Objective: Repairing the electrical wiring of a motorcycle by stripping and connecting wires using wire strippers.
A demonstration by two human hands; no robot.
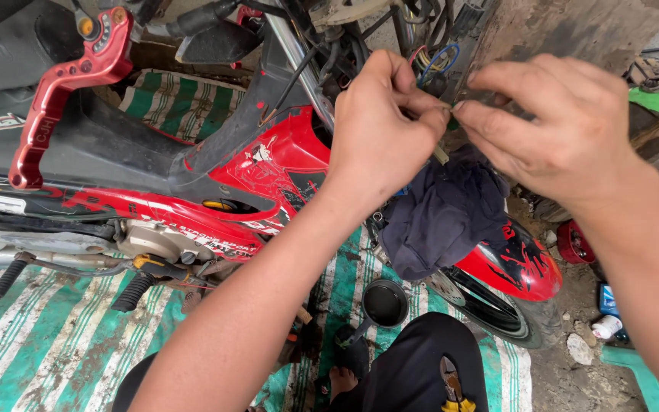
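My left hand point(379, 130) is raised in the middle of the view, forearm running up from the near left, wrist bent so the back of the hand faces me. Its thumb and forefinger are pressed together on the tip of a thin wire point(445, 109), the other fingers curled in behind. My right hand point(558, 126) comes in from the right, forearm sloping down to the near right corner, knuckles up; its thumb and forefinger are pinched against the same wire end, meeting my left fingertips almost nail to nail. What exactly sits between the tips is too small to make out.

Just beyond my fingers hangs a bundle of loose wires point(432, 61), blue and red loops among them, at the stripped front of a red and black motorcycle point(268, 164) that stretches away to the left. A dark cloth point(444, 210) is draped just below my hands, over the red front fender point(516, 263). A red brake lever point(59, 91) stands out at the far left. Near me, on the green and white striped mat point(55, 336), sits a small black cup point(385, 303), and yellow-handled pliers point(450, 385) rest on my dark trouser leg at the bottom edge.
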